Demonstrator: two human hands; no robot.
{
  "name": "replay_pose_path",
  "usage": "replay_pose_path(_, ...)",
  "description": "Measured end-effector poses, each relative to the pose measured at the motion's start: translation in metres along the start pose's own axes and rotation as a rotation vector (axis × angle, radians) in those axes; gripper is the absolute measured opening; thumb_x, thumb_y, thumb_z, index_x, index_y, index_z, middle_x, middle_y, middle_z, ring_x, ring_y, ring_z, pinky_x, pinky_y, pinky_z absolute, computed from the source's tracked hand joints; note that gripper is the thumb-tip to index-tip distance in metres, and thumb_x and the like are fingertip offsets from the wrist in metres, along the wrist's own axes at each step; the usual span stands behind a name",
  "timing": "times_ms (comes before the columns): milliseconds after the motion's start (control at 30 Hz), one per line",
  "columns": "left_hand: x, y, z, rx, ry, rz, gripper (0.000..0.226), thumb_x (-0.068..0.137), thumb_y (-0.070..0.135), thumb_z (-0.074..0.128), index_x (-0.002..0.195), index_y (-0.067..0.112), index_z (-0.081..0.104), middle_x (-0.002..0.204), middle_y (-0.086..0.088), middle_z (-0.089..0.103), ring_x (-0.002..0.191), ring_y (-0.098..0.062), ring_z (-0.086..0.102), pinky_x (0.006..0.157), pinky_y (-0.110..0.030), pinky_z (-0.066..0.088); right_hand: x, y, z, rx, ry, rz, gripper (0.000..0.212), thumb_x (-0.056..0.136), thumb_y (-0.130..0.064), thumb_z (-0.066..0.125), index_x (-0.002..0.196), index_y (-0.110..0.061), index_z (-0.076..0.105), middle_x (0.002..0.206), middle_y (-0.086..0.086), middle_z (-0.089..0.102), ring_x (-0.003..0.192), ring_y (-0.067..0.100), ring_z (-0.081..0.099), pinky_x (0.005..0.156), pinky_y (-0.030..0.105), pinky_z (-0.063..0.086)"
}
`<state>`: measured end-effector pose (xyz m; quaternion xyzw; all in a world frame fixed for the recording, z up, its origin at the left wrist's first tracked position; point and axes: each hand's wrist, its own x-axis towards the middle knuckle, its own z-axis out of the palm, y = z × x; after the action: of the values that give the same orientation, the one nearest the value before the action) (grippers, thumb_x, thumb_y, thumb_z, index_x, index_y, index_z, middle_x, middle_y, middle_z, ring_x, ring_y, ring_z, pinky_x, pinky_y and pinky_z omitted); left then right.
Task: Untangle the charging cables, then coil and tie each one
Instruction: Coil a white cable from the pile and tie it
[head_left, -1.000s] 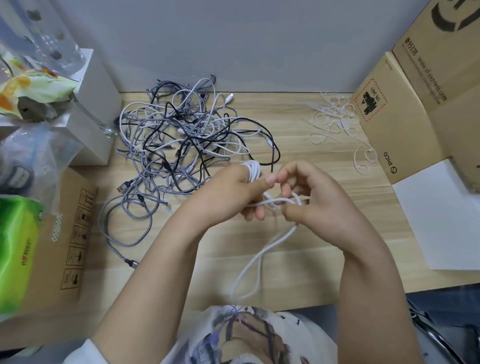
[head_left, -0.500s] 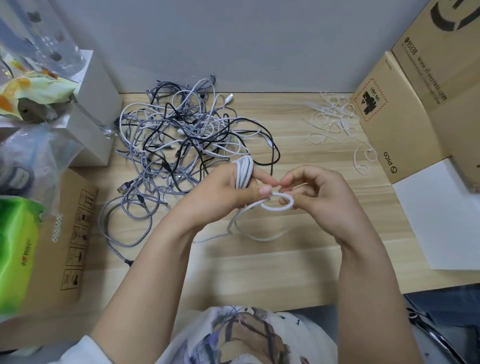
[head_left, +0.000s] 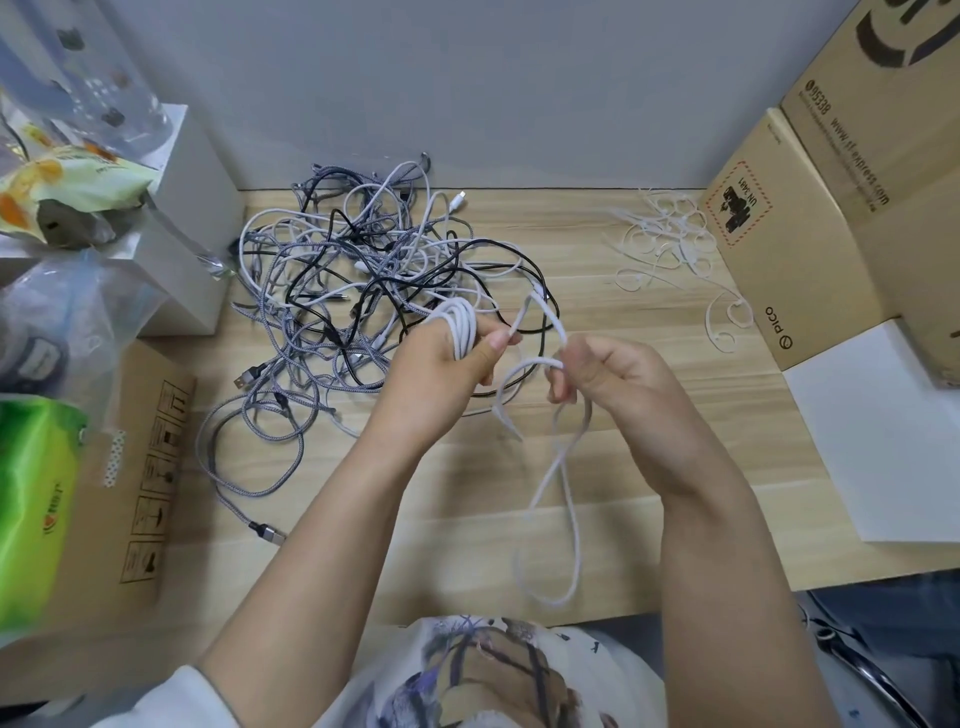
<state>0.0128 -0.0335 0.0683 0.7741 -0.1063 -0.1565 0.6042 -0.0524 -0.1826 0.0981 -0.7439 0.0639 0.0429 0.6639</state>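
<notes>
- Head view: left hand (head_left: 441, 364) is gripping the coiled turns of the white cable (head_left: 462, 327); right hand (head_left: 597, 374) is pinching the next loop just right of it, hands close but apart.
- Loose tail is hanging near, running down toward the table (head_left: 597, 493) edge, nearer the right hand; it likely feeds leftward onto the coil.
- Tangled pile (head_left: 358, 275) is sitting far-left, just behind the coil, a black strand close enough to snag.
- White ties (head_left: 670, 239) are lying far-right, beside the cardboard box (head_left: 810, 234).

White cable (head_left: 563, 467) partly coiled, tail hanging looped; tangled cables (head_left: 363, 291) heaped behind.
</notes>
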Motion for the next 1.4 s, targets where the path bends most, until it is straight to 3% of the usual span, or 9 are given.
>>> replay_pose_path(200, -0.003, 0.003, 0.0, -0.07, 0.007, -0.039, 0.021, 0.085, 0.022, 0.068, 0.077, 0.002, 0.066, 0.055, 0.007, 0.047, 0.053, -0.006, 0.039, 0.049, -0.015, 0.034, 0.007, 0.008, 0.006, -0.166, 0.339, -0.005, 0.023, 0.082, -0.015, 0.071, 0.066, -0.03, 0.065, 0.07, -0.009, 0.059, 0.068, 0.005, 0.053, 0.071, 0.024, 0.041)
replay_pose_path(333, -0.002, 0.003, -0.001, -0.028, -0.042, -0.043, 0.023, 0.085, 0.023, 0.068, 0.069, 0.007, 0.064, 0.052, 0.01, 0.047, 0.053, -0.008, 0.039, 0.05, -0.019, 0.033, 0.006, -0.001, 0.005, -0.176, 0.401, -0.167, 0.018, 0.084, -0.016, 0.07, 0.078, -0.032, 0.07, 0.078, -0.011, 0.068, 0.081, 0.006, 0.063, 0.079, 0.026, 0.048)
replay_pose_path(433, -0.002, 0.002, 0.001, 0.013, -0.12, -0.057, 0.03, 0.086, 0.025, 0.068, 0.072, 0.0, 0.062, 0.046, 0.012, 0.043, 0.049, -0.007, 0.037, 0.051, -0.025, 0.031, 0.004, -0.008, 0.011, -0.086, 0.325, -0.178, 0.016, 0.086, -0.014, 0.067, 0.077, -0.027, 0.069, 0.057, -0.012, 0.061, 0.056, 0.004, 0.055, 0.059, 0.02, 0.044)
replay_pose_path(567, -0.005, 0.009, 0.0, 0.083, -0.464, -0.159, 0.029, 0.084, 0.025, 0.07, 0.059, 0.013, 0.06, 0.041, 0.011, 0.044, 0.041, -0.004, 0.038, 0.046, -0.02, 0.032, 0.002, -0.012, 0.015, -0.112, 0.375, -0.241, 0.019, 0.088, -0.015, 0.064, 0.073, -0.026, 0.067, 0.051, -0.022, 0.055, 0.049, -0.001, 0.048, 0.053, 0.01, 0.033)
replay_pose_path(733, -0.014, 0.013, -0.011, -0.53, -0.945, -0.102, 0.037, 0.087, 0.039, 0.06, 0.053, 0.027, 0.056, 0.044, 0.008, 0.028, 0.04, -0.013, 0.013, 0.043, -0.023, 0.024, 0.006, -0.006, 0.008, -0.047, 0.488, -0.209, 0.02, 0.087, -0.009, 0.064, 0.072, -0.023, 0.063, 0.052, -0.025, 0.057, 0.053, -0.008, 0.051, 0.057, 0.005, 0.035)
replay_pose_path(833, -0.008, 0.018, -0.015, -1.089, -1.155, 0.033, 0.028, 0.096, 0.037, 0.048, 0.071, 0.027, 0.053, 0.043, 0.006, 0.018, 0.038, -0.013, 0.013, 0.047, -0.023, 0.029, 0.008, -0.001, 0.007, -0.101, 0.344, -0.147, 0.025, 0.089, -0.007, 0.061, 0.071, -0.024, 0.064, 0.054, -0.022, 0.06, 0.054, -0.008, 0.049, 0.058, 0.007, 0.035)
replay_pose_path(1067, 0.006, 0.023, -0.008, -1.626, -0.708, -0.127, 0.015, 0.093, 0.018, 0.054, 0.092, 0.003, 0.059, 0.055, -0.004, 0.049, 0.047, -0.015, 0.043, 0.059, -0.027, 0.043, 0.004, 0.0, 0.011, -0.314, 0.036, -0.007, 0.032, 0.094, -0.03, 0.056, 0.063, -0.026, 0.061, 0.044, -0.011, 0.036, 0.045, 0.004, 0.032, 0.049, 0.019, 0.025)
replay_pose_path(1233, 0.007, 0.029, 0.007, -1.128, -0.205, -0.177, 0.022, 0.098, 0.026, 0.035, 0.094, 0.012, 0.052, 0.048, 0.01, 0.038, 0.04, -0.003, 0.037, 0.05, -0.016, 0.043, -0.001, 0.002, 0.012, -0.56, -0.011, 0.029, 0.027, 0.093, -0.026, 0.056, 0.066, -0.025, 0.061, 0.04, -0.011, 0.041, 0.044, 0.007, 0.039, 0.048, 0.02, 0.023)
replay_pose_path(1400, 0.001, 0.03, 0.015, -0.815, -0.174, -0.127, 0.019, 0.099, 0.014, 0.037, 0.102, 0.009, 0.054, 0.051, 0.009, 0.046, 0.045, -0.004, 0.042, 0.052, -0.016, 0.044, -0.002, 0.003, 0.013, -0.72, -0.047, 0.032, 0.023, 0.09, -0.03, 0.056, 0.073, -0.016, 0.064, 0.045, -0.007, 0.042, 0.048, 0.011, 0.039, 0.047, 0.025, 0.021)
